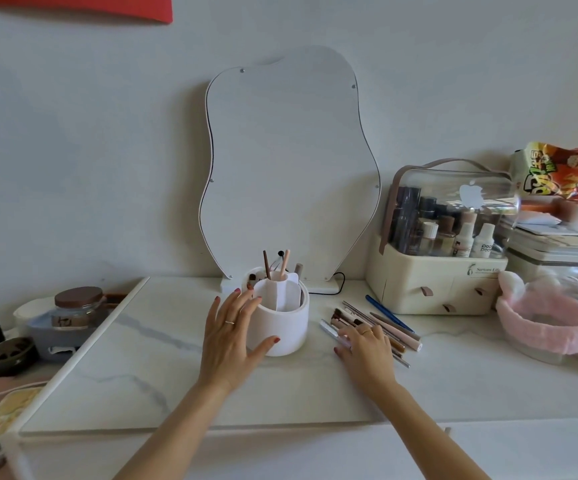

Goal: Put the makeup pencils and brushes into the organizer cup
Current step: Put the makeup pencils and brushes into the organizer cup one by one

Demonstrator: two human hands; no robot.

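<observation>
Steadying the cup (280,327) was the left hand (228,336), its fingers spread wide and laid against the near-left wall with the thumb curved round the front; nothing was gripped outright. A brown pencil (266,265) and a pink one (284,263) were already stood upright in the cup's inner divider. The remaining pile (381,322) of pencils and brushes was left lying on the marble top (142,358), just right of the cup. The right hand (367,348) was laid flat over the near ends of the pile, fingers loosely extended; whether anything was pinched beneath could not be told. A blue pencil (388,313) lay apart at the far edge of the pile. Several risks were judged to follow: slender round items could be rolled away across the smooth top if the pile were pressed or raked; more than one could be lifted and dropped; the cup could be tipped if the left hand were pushed too hard; bristles could be bent if brushes were set head down.
</observation>
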